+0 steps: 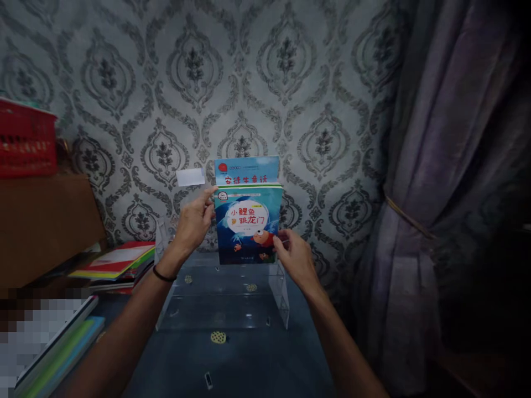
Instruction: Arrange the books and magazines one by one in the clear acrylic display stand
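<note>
My right hand (295, 255) pinches the lower right edge of a dark blue picture book (248, 232) with a red fish on its cover. At the book's upper left edge is my left hand (194, 222), index finger stretched to the top corner and the other fingers curled. Thin edges above the front cover suggest more than one book there. Behind it, a light blue book (247, 167) shows only its top part. Both are upright above a clear tiered acrylic rack (224, 309); how the rear book is supported is hidden.
Left of the rack lie stacked books and folders (120, 260), beside a brown box (50, 221) with a red basket (27, 138) on top. More books (62, 359) lie nearer, lower left. A tied curtain (415, 232) hangs at right. A white label (191, 177) shows before the wallpaper.
</note>
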Available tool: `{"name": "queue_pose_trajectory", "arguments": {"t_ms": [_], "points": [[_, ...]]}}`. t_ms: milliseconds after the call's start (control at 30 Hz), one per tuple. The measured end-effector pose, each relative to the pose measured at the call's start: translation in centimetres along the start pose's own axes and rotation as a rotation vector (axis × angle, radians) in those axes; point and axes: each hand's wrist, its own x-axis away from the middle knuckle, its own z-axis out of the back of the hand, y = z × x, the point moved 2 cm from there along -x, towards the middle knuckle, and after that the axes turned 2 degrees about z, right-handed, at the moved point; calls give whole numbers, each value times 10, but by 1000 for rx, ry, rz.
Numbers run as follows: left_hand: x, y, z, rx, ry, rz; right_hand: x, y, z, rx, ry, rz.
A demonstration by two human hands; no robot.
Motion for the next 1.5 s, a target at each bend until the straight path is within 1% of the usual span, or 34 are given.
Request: {"name": "queue_pose_trajectory", "arguments": {"t_ms": [67, 167, 300, 400, 567, 733, 833, 933, 1100, 1300, 1400, 1500], "points": [[7, -3, -5, 1, 43, -42, -1, 1, 1, -9, -2, -2], [27, -7, -20, 9, 80, -72, -2, 3, 2, -50, -20, -23], [53, -9, -45, 22, 81, 12, -1, 7, 1, -102, -41, -67], [65, -8, -59, 28, 44, 82, 0, 10, -1, -98, -8, -88], [78, -10, -68, 14, 18, 173, 1, 10, -3, -84, 31, -70], [85, -14, -74, -48, 26, 177, 2, 4, -5, -77, 44, -128], [84, -15, -76, -52, 24, 187, 3, 2, -6, -59, 56, -154], [83, -16, -76, -30, 14, 192, 4, 3, -6, -44, 67, -146], [82, -16, -72, 5, -40, 206, 5, 8, -9, -69, 85, -148], [81, -17, -68, 72, -89, 216, 2, 14, -6, -3, 54, -143], [78, -22, -63, 152, -83, 223, 2, 15, -4, 5, 37, -162], [73, -31, -50, 203, -44, 222, 2, 12, -4, -18, 45, -167]]}}
